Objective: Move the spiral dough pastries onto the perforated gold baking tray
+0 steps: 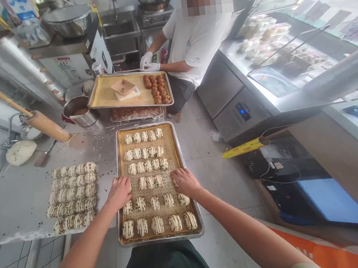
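A lined metal baking tray (154, 240) stands in front of me, holding rows of raw, filled dough rolls (157, 225) with pale ridges and dark green flecks. The near rows are spaced apart; in the far rows the rolls sit close together. My left hand (120, 193) is at the tray's left side, fingers curled over a dough roll at one end of a middle row. At the opposite end of that row, my right hand (186, 182) closes over another dough roll. Both of these pieces are mostly covered by the fingers. Between the hands, several rolls (151, 182) sit side by side.
More dough strips (72, 194) lie on the metal table (22, 197) to the left, near a rolling pin (46, 125) and a dough lump (21, 152). Beyond are a tray of browned pieces (112, 83), a metal pot (80, 111) and a gloved co-worker (198, 42).
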`<state>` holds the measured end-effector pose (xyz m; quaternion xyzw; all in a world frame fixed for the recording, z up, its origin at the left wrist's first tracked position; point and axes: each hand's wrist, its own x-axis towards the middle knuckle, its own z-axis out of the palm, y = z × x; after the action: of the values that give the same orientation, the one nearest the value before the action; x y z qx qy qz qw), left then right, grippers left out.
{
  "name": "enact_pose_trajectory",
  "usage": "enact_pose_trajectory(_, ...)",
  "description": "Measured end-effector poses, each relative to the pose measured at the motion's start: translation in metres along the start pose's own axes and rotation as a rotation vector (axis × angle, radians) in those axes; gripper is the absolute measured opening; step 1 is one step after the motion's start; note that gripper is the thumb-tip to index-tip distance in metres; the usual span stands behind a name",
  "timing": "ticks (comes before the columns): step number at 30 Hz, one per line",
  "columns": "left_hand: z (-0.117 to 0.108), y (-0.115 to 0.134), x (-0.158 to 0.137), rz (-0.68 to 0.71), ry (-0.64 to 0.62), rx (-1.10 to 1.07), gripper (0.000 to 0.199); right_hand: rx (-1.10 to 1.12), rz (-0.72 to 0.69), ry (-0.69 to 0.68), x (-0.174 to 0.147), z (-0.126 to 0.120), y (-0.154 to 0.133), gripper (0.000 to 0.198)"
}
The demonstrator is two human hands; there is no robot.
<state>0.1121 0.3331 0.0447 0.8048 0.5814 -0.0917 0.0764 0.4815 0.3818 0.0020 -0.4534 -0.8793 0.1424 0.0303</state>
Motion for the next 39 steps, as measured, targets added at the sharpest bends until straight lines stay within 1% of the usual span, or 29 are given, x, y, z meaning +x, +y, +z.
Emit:
enact_pose_trajectory(1, -0.002, 0.000, -0.001, -0.002, 0.017, -0.018, 0.053, 0.011, 0.004, 0.010, -0.001, -0.003, -0.002, 0.060)
enact_pose_trajectory(2, -0.004, 0.000, -0.002, -0.004, 0.028, -0.037, 0.047, 0.027, 0.007, 0.029, -0.002, -0.005, -0.004, 0.059)
enact_pose_trajectory(4, -0.008, 0.001, -0.004, -0.010, 0.027, -0.060, 0.035, 0.076, 0.012, 0.079, -0.002, -0.009, -0.010, 0.047)
enact_pose_trajectory(6, -0.012, 0.007, -0.003, -0.022, 0.034, -0.068, 0.031, 0.149, 0.004, 0.111, 0.001, -0.007, -0.018, 0.043)
enact_pose_trajectory(7, -0.014, 0.012, -0.001, -0.030, 0.051, -0.078, 0.032, 0.185, -0.004, 0.111, 0.005, -0.004, -0.024, 0.046)
enact_pose_trajectory(9, -0.016, 0.027, 0.007, -0.020, 0.081, -0.124, 0.037, 0.229, -0.029, 0.082, 0.017, 0.005, -0.036, 0.061)
enact_pose_trajectory(11, -0.014, 0.044, 0.019, 0.024, 0.073, -0.189, 0.044, 0.220, -0.053, 0.046, 0.031, 0.015, -0.046, 0.075)
enact_pose_trajectory(12, -0.011, 0.051, 0.025, 0.043, 0.053, -0.213, 0.050, 0.203, -0.063, 0.031, 0.038, 0.020, -0.051, 0.078)
enact_pose_trajectory(14, -0.003, 0.060, 0.036, 0.061, 0.011, -0.238, 0.061, 0.168, -0.079, 0.005, 0.049, 0.027, -0.056, 0.076)
enact_pose_trajectory(15, 0.000, 0.062, 0.039, 0.059, -0.002, -0.242, 0.064, 0.156, -0.084, -0.003, 0.052, 0.029, -0.056, 0.073)
enact_pose_trajectory(17, 0.007, 0.060, 0.042, 0.045, -0.005, -0.251, 0.060, 0.138, -0.089, -0.014, 0.052, 0.031, -0.054, 0.067)
enact_pose_trajectory(20, 0.011, 0.052, 0.036, 0.005, -0.004, -0.248, 0.052, 0.108, -0.061, -0.025, 0.045, 0.030, -0.045, 0.057)
enact_pose_trajectory(22, 0.011, 0.048, 0.031, -0.024, -0.021, -0.222, 0.054, 0.094, -0.031, -0.029, 0.040, 0.029, -0.040, 0.055)
enact_pose_trajectory(24, 0.008, 0.051, 0.028, -0.036, -0.021, -0.182, 0.060, 0.093, -0.021, -0.033, 0.037, 0.028, -0.037, 0.059)
enact_pose_trajectory(26, 0.004, 0.060, 0.030, 0.003, 0.012, -0.162, 0.066, 0.103, -0.036, -0.038, 0.037, 0.026, -0.037, 0.065)
enact_pose_trajectory(28, 0.001, 0.071, 0.036, 0.082, 0.046, -0.167, 0.072, 0.113, -0.051, -0.040, 0.036, 0.022, -0.037, 0.072)
enact_pose_trajectory(31, 0.000, 0.086, 0.050, 0.164, 0.018, -0.177, 0.073, 0.157, -0.042, -0.014, 0.026, 0.010, -0.035, 0.078)
enact_pose_trajectory(33, 0.002, 0.090, 0.058, 0.163, -0.017, -0.191, 0.068, 0.213, 0.010, 0.049, 0.014, 0.000, -0.032, 0.073)
enact_pose_trajectory(35, 0.007, 0.090, 0.061, 0.152, -0.024, -0.221, 0.062, 0.258, 0.107, 0.136, -0.002, -0.010, -0.026, 0.060)
enact_pose_trajectory(37, 0.012, 0.091, 0.061, 0.146, -0.009, -0.246, 0.061, 0.276, 0.219, 0.204, -0.019, -0.017, -0.021, 0.050)
enact_pose_trajectory(39, 0.017, 0.093, 0.060, 0.140, -0.012, -0.255, 0.062, 0.296, 0.299, 0.233, -0.033, -0.021, -0.018, 0.048)
